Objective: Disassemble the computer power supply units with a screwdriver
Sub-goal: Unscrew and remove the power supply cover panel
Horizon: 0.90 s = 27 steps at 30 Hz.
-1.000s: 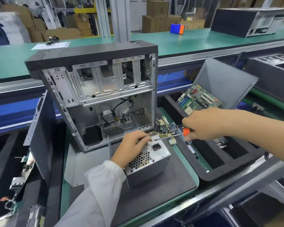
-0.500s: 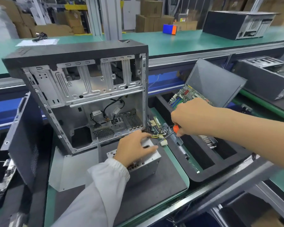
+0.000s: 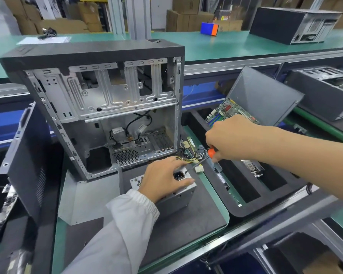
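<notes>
1. On the green tabletop (image 3: 226, 48) stands the largest thing here — an open computer case (image 3: 99, 107), upright, its side off and loose cables showing inside.
2. Right of it lies a dark foam tray (image 3: 244, 192) with a green motherboard (image 3: 229, 111) at its far end, leaning against a grey panel (image 3: 265, 95).
3. Just in front of the case, on a dark mat (image 3: 186, 224), sits the power supply unit (image 3: 176, 196), socket face up.
4. The left hand (image 3: 162, 178), in a white sleeve, rests on top of the unit, fingers spread and curled over its edges, grasping it.
5. The right hand (image 3: 226, 139) has its fingers clenched round the orange-handled screwdriver (image 3: 204, 157) — its tip touches the unit's top near the socket.
</notes>
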### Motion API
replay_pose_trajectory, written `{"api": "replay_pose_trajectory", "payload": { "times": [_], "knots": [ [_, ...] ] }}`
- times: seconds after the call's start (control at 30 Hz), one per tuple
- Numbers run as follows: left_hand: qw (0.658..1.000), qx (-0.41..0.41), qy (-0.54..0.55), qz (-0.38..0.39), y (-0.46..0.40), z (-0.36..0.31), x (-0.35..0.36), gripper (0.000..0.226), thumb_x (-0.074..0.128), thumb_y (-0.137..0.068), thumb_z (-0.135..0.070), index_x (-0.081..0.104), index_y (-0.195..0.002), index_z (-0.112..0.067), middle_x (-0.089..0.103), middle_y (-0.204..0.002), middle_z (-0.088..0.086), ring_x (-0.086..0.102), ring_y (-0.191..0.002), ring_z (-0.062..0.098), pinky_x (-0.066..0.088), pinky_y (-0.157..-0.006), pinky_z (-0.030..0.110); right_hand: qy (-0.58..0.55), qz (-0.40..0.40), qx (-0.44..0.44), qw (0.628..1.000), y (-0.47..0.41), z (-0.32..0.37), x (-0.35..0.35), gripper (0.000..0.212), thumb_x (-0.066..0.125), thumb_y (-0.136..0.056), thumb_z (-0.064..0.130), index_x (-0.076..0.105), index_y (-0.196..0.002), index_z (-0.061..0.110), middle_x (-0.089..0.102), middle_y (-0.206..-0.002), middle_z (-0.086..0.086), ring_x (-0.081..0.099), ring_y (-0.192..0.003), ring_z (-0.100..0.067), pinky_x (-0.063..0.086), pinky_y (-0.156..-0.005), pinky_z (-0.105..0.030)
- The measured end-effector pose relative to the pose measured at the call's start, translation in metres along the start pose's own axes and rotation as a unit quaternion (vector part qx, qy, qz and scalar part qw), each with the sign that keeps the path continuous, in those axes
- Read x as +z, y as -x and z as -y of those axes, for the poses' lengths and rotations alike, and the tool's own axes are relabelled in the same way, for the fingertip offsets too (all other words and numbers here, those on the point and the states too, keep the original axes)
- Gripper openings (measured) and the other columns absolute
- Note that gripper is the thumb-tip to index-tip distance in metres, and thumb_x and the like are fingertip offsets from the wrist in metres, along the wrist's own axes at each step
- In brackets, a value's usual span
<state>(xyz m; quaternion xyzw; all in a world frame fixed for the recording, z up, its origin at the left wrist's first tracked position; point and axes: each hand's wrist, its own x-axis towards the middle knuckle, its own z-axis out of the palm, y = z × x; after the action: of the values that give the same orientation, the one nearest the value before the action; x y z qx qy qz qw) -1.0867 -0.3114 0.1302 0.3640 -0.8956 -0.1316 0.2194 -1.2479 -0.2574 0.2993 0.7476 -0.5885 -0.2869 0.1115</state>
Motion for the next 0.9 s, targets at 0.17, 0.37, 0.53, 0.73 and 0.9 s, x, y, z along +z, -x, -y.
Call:
{"api": "replay_pose_trajectory", "payload": {
  "times": [0.17, 0.37, 0.53, 0.73, 0.9],
  "knots": [
    [1.0, 0.001, 0.005, -0.004, 0.0, 0.0, 0.0, 0.053, 0.057, -0.076, -0.072, 0.066, -0.115, -0.037, 0.065, -0.099, -0.019, 0.061, -0.091, 0.004, 0.027, -0.058, 0.011, 0.003, 0.022, 0.002, 1.0, 0.0, -0.001, -0.003, 0.036, 0.058, -0.09, 0.05, 0.043, -0.085, 0.018, 0.039, -0.071, 0.001, 0.049, -0.072, -0.025, 0.039, -0.063, -0.03],
    [1.0, -0.002, 0.01, -0.005, 0.001, 0.0, 0.001, 0.052, 0.058, -0.077, -0.072, 0.066, -0.114, -0.036, 0.065, -0.1, -0.018, 0.061, -0.092, 0.004, 0.036, -0.062, 0.019, 0.0, 0.024, -0.002, 1.0, 0.0, -0.001, -0.005, 0.035, 0.057, -0.09, 0.049, 0.043, -0.083, 0.018, 0.046, -0.075, 0.001, 0.049, -0.07, -0.025, 0.038, -0.062, -0.029],
    [1.0, -0.001, 0.015, -0.009, 0.0, 0.001, 0.002, 0.052, 0.059, -0.076, -0.072, 0.066, -0.114, -0.037, 0.065, -0.097, -0.018, 0.061, -0.091, 0.004, 0.035, -0.061, 0.017, 0.011, 0.025, -0.007, 1.0, 0.001, 0.001, -0.009, 0.037, 0.057, -0.089, 0.053, 0.039, -0.085, 0.02, 0.035, -0.069, 0.002, 0.048, -0.071, -0.025, 0.038, -0.062, -0.03],
    [1.0, 0.001, 0.024, -0.014, 0.001, 0.002, 0.003, 0.05, 0.061, -0.076, -0.07, 0.067, -0.111, -0.036, 0.067, -0.1, -0.018, 0.062, -0.093, 0.004, 0.05, -0.069, 0.025, 0.06, -0.005, -0.016, 0.998, -0.003, 0.006, -0.017, 0.041, 0.06, -0.086, 0.054, 0.038, -0.086, 0.019, 0.028, -0.065, 0.002, 0.041, -0.063, -0.022, 0.035, -0.056, -0.03],
    [0.999, 0.007, 0.025, -0.023, 0.001, 0.002, 0.004, 0.049, 0.063, -0.076, -0.07, 0.068, -0.11, -0.035, 0.067, -0.098, -0.017, 0.062, -0.092, 0.005, 0.047, -0.068, 0.023, 0.058, -0.002, -0.018, 0.998, -0.005, 0.005, -0.017, 0.04, 0.06, -0.087, 0.053, 0.04, -0.087, 0.019, 0.03, -0.065, 0.002, 0.045, -0.065, -0.023, 0.037, -0.057, -0.031]
  ]
}}
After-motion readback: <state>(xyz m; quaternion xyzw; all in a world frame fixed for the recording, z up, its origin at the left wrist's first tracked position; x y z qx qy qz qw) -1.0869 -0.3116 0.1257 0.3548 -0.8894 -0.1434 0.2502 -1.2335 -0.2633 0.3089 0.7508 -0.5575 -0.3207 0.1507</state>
